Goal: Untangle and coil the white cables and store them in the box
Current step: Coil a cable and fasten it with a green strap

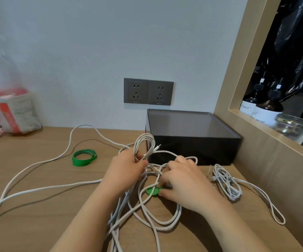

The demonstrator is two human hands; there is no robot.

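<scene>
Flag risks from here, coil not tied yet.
1. The coil is held only by the left hand; a slack grip could let it spring open.
2. The loose cables cross around the green tie pinched by the right hand; it might snag a wrong strand.

White cables (118, 213) lie tangled over the counter's middle, with long loops trailing to its left edge. One folded bundle (144, 146) stands upright, gripped in the left hand (125, 168). A smaller coil (227, 184) lies near the right edge, and the black, square box (192, 148) sits at the back right corner.
</scene>
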